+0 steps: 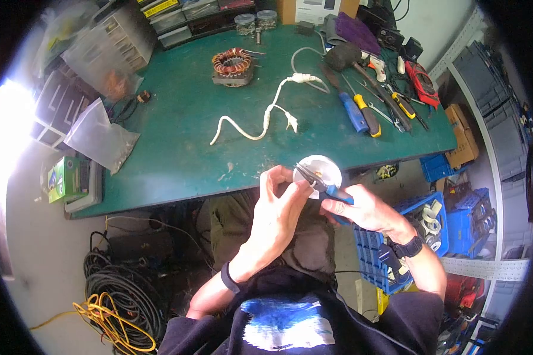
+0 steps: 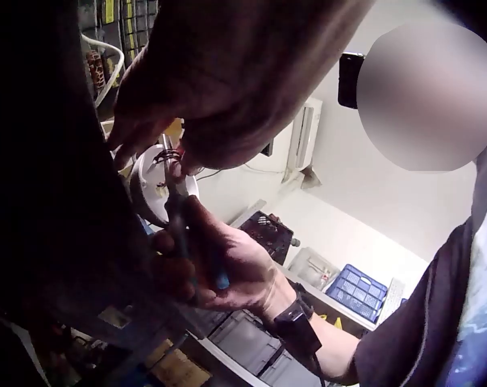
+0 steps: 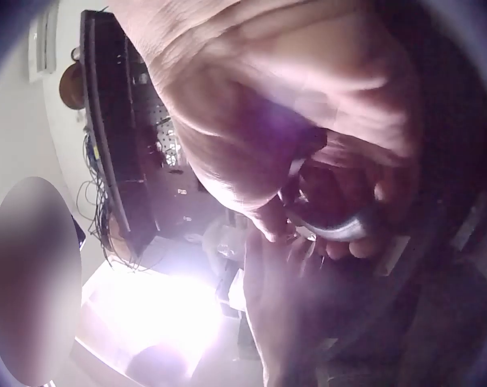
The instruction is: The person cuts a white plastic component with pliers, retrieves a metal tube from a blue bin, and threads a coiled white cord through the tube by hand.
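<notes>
In the head view, my left hand (image 1: pixel 276 207) holds a white round dish-shaped fitting (image 1: pixel 331 168), thumb and fingers at its near left rim. My right hand (image 1: pixel 368 209) grips blue-handled pliers (image 1: pixel 339 194), whose metal nose lies across the fitting's open face beside the left thumb. The left wrist view has the fitting (image 2: pixel 149 203) between both hands, with thin dark wires by the left fingertips and the right hand (image 2: pixel 237 260) around the handles. Up close in the right wrist view, the right hand (image 3: pixel 300 89) curls about a curved pliers handle (image 3: pixel 340 231).
On the green table (image 1: pixel 177 118) lie a white cable (image 1: pixel 249 136) and a copper-wound coil (image 1: pixel 232 65). Screwdrivers (image 1: pixel 354 111), a mallet (image 1: pixel 342 57) and a red meter (image 1: pixel 421 86) lie at right. Blue crates (image 1: pixel 373 254) stand below; coiled cables (image 1: pixel 124 302) lie on the floor.
</notes>
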`<action>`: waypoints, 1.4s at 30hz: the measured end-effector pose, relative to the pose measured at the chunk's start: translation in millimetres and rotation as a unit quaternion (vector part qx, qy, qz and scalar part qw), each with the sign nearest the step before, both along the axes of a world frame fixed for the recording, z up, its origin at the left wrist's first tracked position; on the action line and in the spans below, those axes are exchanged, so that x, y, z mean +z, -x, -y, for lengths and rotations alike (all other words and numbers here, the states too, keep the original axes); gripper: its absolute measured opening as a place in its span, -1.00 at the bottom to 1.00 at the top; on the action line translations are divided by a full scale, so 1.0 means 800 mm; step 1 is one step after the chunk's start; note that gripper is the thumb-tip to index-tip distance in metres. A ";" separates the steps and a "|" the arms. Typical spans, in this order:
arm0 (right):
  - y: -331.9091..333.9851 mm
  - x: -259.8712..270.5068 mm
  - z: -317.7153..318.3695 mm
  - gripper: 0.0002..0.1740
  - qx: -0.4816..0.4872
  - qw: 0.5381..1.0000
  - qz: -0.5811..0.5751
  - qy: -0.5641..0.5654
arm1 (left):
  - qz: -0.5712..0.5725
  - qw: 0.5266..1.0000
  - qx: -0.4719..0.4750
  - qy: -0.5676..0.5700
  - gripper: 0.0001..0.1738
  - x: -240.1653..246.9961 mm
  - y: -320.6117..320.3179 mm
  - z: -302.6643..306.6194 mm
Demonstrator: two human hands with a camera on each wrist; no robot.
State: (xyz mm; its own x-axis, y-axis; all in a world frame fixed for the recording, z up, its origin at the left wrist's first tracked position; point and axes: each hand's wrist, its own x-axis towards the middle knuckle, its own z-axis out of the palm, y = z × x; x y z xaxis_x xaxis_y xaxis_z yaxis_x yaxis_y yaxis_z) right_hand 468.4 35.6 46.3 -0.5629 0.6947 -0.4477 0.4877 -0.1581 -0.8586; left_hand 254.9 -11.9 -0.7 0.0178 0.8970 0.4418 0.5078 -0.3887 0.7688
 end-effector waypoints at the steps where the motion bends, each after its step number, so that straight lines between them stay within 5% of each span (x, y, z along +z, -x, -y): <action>1: -0.002 -0.011 0.002 -0.54 0.002 0.999 -0.030 0.013 | 0.001 1.000 0.003 0.000 -0.77 0.000 -0.001 0.000; 9: 0.008 -0.006 0.002 -0.50 -0.046 0.977 -0.102 0.180 | 0.016 0.999 -0.034 0.015 -0.81 0.006 0.007 -0.005; 12: 0.011 -0.005 -0.001 -0.45 0.016 0.994 -0.061 0.092 | -0.046 0.998 -0.047 0.002 -0.81 0.000 0.012 -0.005; 16: 0.008 -0.008 -0.003 -0.43 0.004 0.988 -0.030 0.151 | -0.021 0.997 -0.073 0.027 -0.81 0.007 0.015 -0.005; 21: 0.014 -0.019 -0.001 -0.47 -0.023 0.998 -0.032 0.040 | -0.015 0.998 -0.059 0.034 -0.80 0.015 0.011 -0.007; 31: 0.007 -0.037 -0.007 -0.49 -0.003 0.999 -0.022 0.027 | 0.029 0.993 -0.072 0.088 -0.80 0.017 0.016 -0.004; 34: 0.012 -0.032 0.000 -0.57 -0.017 0.993 -0.079 0.090 | 0.029 0.994 -0.066 0.084 -0.81 0.012 0.013 -0.004; 36: 0.029 -0.011 0.008 -0.66 -0.118 0.963 -0.151 0.191 | 0.020 0.995 -0.069 0.066 -0.82 0.011 0.012 -0.006; 39: 0.024 -0.021 0.001 -0.71 -0.058 0.972 -0.155 0.168 | 0.055 0.994 -0.068 0.068 -0.84 0.013 0.012 -0.012; 42: 0.026 -0.033 0.000 -0.71 -0.104 0.948 -0.173 0.247 | 0.044 0.995 -0.069 0.063 -0.85 0.014 0.013 -0.016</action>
